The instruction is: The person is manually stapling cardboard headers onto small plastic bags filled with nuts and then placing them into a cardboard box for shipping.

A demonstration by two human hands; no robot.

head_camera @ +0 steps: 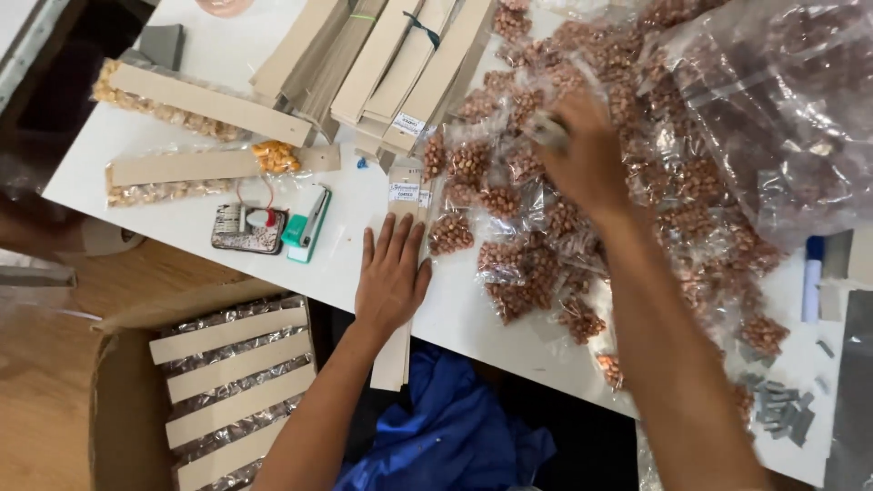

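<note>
While the left hand point(391, 277) lies flat, fingers together, pressing a card strip point(397, 300) to the table point(182, 195), the right hand point(587, 155) reaches into the heap of nut packets point(536, 236). Its fingers curl on something pale and blurred; what exactly, I cannot tell. The strip runs lengthwise away from the person, overhanging the near edge. The packets lie just right of it, nearer the right hand.

Small clear packets of brown nuts point(536, 227) heap across the table's point(182, 136) right half. Tan card strips point(400, 64) with white labels point(409, 123) stack at its far edge. A cardboard box point(118, 400) stands below its near edge.
</note>
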